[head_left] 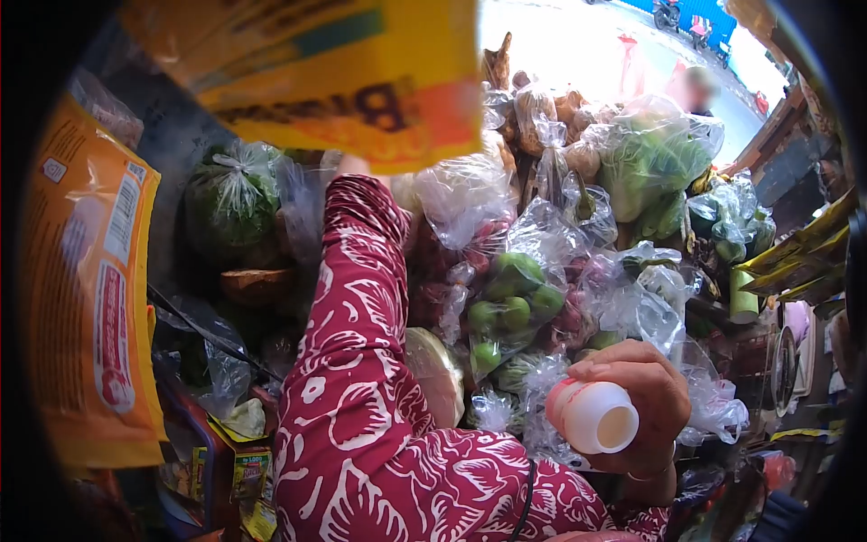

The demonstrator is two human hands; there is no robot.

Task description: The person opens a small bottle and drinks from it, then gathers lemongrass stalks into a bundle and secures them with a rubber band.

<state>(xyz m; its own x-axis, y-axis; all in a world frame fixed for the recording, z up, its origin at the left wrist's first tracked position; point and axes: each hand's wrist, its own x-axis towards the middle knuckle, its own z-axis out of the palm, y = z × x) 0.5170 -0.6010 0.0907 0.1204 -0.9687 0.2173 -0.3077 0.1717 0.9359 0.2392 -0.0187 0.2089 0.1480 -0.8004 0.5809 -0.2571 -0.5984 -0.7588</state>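
Note:
My right hand [646, 397], at the lower right, is closed around a small white plastic bottle [591, 415] with a pinkish-red label. The bottle's open mouth faces me, and no cap is on it. My left arm, in a maroon sleeve with white leaf patterns [357, 298], stretches forward. Only a bit of my left hand [352, 166] shows at the cuff; a hanging yellow packet [361, 81] hides the fingers. Under and around the bottle lie clear plastic bags, among them a bag of green limes [513, 312] and bagged red shallots [573, 316].
An orange packet [99, 289] hangs close on the left. Bagged leafy greens [646, 163], root vegetables [564, 113] and a bagged green bundle [233, 203] fill the stall. Sachets [248, 474] stand at lower left. Beyond are a person [697, 95], a street and parked motorbikes [666, 14].

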